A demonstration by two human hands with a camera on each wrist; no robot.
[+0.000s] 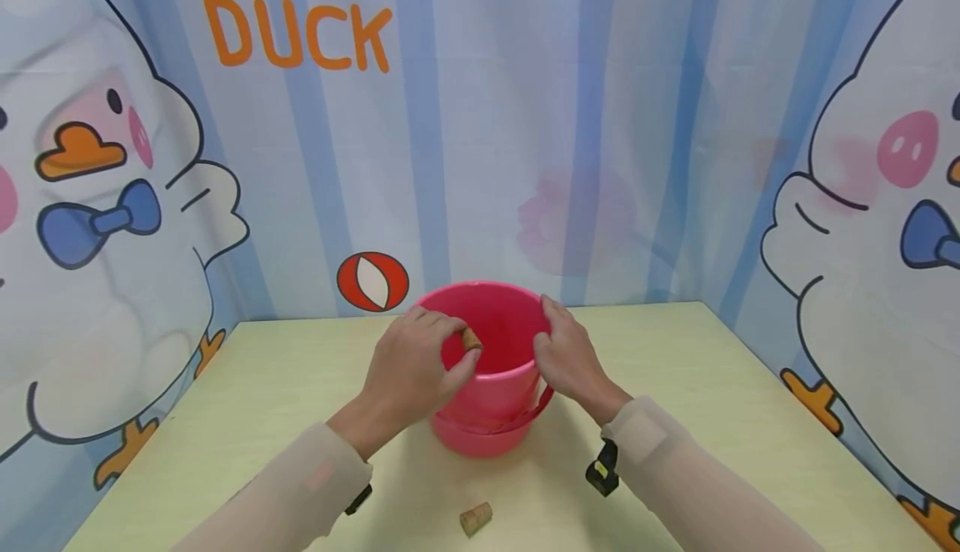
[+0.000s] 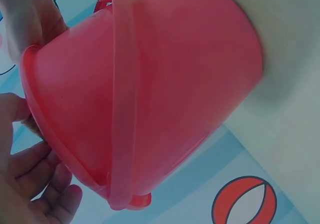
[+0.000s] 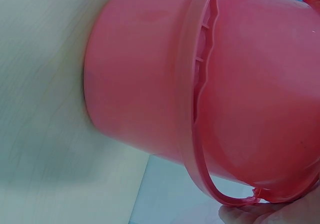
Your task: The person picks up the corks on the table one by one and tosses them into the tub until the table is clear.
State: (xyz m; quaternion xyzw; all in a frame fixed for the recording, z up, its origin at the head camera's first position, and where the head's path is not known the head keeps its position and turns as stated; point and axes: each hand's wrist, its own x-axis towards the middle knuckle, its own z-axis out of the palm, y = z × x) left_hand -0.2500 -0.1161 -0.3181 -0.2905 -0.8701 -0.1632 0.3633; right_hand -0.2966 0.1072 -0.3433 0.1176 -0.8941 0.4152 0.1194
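A pink bucket stands upright on the table, its handle hanging down along the near side. Between thumb and fingers my left hand pinches a cork over the bucket's near left rim. In the left wrist view the rim mostly hides that cork. My right hand grips the right side of the rim, thumb and fingers on either side of the wall. A second cork lies on the table in front of the bucket. The bucket's floor is hidden.
The pale yellow table runs back to a striped blue curtain printed with ducks and a ball. Similar printed curtains stand along the left and right table edges.
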